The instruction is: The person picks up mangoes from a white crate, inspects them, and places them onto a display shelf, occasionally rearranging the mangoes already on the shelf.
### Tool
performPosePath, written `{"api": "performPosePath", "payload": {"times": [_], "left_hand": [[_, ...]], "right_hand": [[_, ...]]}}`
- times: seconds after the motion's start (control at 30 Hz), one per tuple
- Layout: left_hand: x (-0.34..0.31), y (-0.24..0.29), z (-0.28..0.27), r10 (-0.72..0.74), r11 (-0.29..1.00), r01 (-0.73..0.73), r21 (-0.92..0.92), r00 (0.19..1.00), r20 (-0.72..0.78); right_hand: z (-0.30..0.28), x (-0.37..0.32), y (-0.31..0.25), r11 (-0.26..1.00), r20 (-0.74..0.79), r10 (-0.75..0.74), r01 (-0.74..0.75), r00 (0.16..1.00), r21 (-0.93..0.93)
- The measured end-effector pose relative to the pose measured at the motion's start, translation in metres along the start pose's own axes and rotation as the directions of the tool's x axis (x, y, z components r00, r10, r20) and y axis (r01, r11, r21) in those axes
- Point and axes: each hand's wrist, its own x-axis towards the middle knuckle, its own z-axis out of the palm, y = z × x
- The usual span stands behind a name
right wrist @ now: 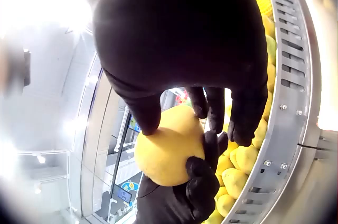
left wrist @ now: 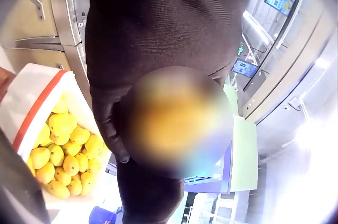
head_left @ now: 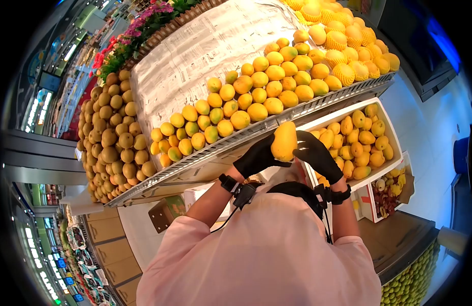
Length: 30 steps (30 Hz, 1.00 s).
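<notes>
A large yellow mango (head_left: 284,142) is up in front of the person's chest, between two black-gloved hands. The left hand (head_left: 260,155) holds it from below and the side, its fingers curled round the fruit in the right wrist view. The right hand (head_left: 321,157) is on the opposite side. In the right wrist view, its thumb (right wrist: 145,115) lies on the mango's skin and its fingertips (right wrist: 199,105) meet the far edge. A round blur covers the fruit in the left wrist view, hiding the contact there.
Rows of mangoes (head_left: 256,94) line the front of a slanted, paper-covered display (head_left: 180,46). Brown round fruit (head_left: 111,132) is piled left, net-wrapped fruit (head_left: 343,41) at the far right. A white foam box (head_left: 394,130) of mangoes stands below the metal shelf edge (head_left: 266,124).
</notes>
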Motion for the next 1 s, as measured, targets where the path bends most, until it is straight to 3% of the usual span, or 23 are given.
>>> {"api": "performPosePath", "payload": {"times": [0.03, 0.1, 0.2, 0.3, 0.37, 0.4, 0.5, 0.53, 0.57, 0.63, 0.7, 0.8, 0.83, 0.87, 0.9, 0.97, 1.0], "left_hand": [[-0.003, -0.004, 0.001, -0.063, 0.961, 0.065, -0.27, 0.998, 0.014], [-0.011, -0.012, 0.005, -0.152, 0.708, 0.176, -0.684, 0.984, 0.095], [-0.016, -0.005, 0.001, -0.149, 0.516, 0.246, -0.821, 0.969, 0.197], [-0.016, -0.015, -0.002, -0.087, 0.696, 0.206, -0.688, 0.975, 0.203], [-0.015, -0.028, -0.004, -0.061, 0.874, 0.156, -0.46, 0.975, 0.216], [-0.01, -0.038, -0.008, -0.057, 0.959, 0.116, -0.259, 0.973, 0.224], [-0.013, -0.027, -0.015, -0.14, 0.946, 0.166, -0.279, 0.984, 0.112], [-0.014, -0.017, -0.025, -0.333, 0.718, 0.393, -0.574, 0.919, 0.211], [-0.015, -0.013, -0.033, -0.451, 0.354, 0.539, -0.764, 0.815, 0.365], [-0.016, -0.032, -0.03, -0.502, 0.532, 0.465, -0.707, 0.846, 0.179], [-0.016, -0.033, -0.029, -0.454, 0.726, 0.336, -0.599, 0.89, -0.051], [-0.015, -0.004, -0.025, -0.404, 0.805, 0.304, -0.509, 0.91, -0.097], [-0.013, 0.008, -0.021, -0.384, 0.84, 0.299, -0.453, 0.917, -0.106], [-0.007, 0.005, -0.018, -0.078, 0.993, 0.058, -0.103, 0.977, -0.197], [-0.001, 0.003, -0.01, -0.04, 0.995, 0.02, -0.095, 0.977, -0.212], [-0.005, 0.0, -0.001, -0.323, 0.941, 0.338, -0.005, 0.896, -0.303], [-0.009, -0.001, -0.001, -0.341, 0.932, 0.362, 0.003, 0.879, -0.333]], "right_hand": [[-0.001, 0.001, 0.001, 0.999, 0.034, -0.036, 0.035, 0.999, 0.025], [-0.003, 0.002, 0.0, 0.992, 0.101, -0.109, 0.102, 0.989, 0.079], [-0.004, 0.004, -0.004, 0.988, 0.206, -0.148, 0.135, 0.967, 0.077], [-0.003, 0.001, -0.015, 0.992, 0.225, -0.125, 0.12, 0.966, 0.038], [0.0, 0.001, -0.018, 0.992, 0.195, -0.118, 0.108, 0.974, 0.057], [0.001, 0.002, -0.015, 0.99, 0.173, -0.11, 0.094, 0.979, 0.102], [0.004, 0.009, 0.003, 0.977, 0.122, -0.109, 0.084, 0.987, 0.194], [0.007, 0.011, 0.005, 0.972, 0.109, -0.111, 0.085, 0.988, 0.22], [0.008, 0.013, 0.006, 0.964, 0.108, -0.07, 0.04, 0.992, 0.262], [0.01, 0.016, 0.005, 0.938, 0.099, 0.014, -0.048, 0.995, 0.343], [0.013, 0.021, 0.005, 0.948, 0.047, -0.005, -0.011, 0.999, 0.318], [0.02, 0.029, -0.003, 0.927, 0.039, 0.043, -0.054, 0.998, 0.371], [0.023, 0.036, 0.003, 0.956, 0.002, 0.033, -0.032, 0.999, 0.293], [0.028, 0.043, 0.009, 0.977, -0.035, 0.018, -0.011, 0.999, 0.214], [0.032, 0.049, 0.014, 0.991, -0.071, 0.003, 0.007, 0.997, 0.136], [0.044, 0.053, 0.002, 0.999, -0.075, -0.031, 0.027, 0.997, -0.046], [0.05, 0.053, -0.01, 0.992, -0.07, -0.045, 0.036, 0.997, -0.121]]}}
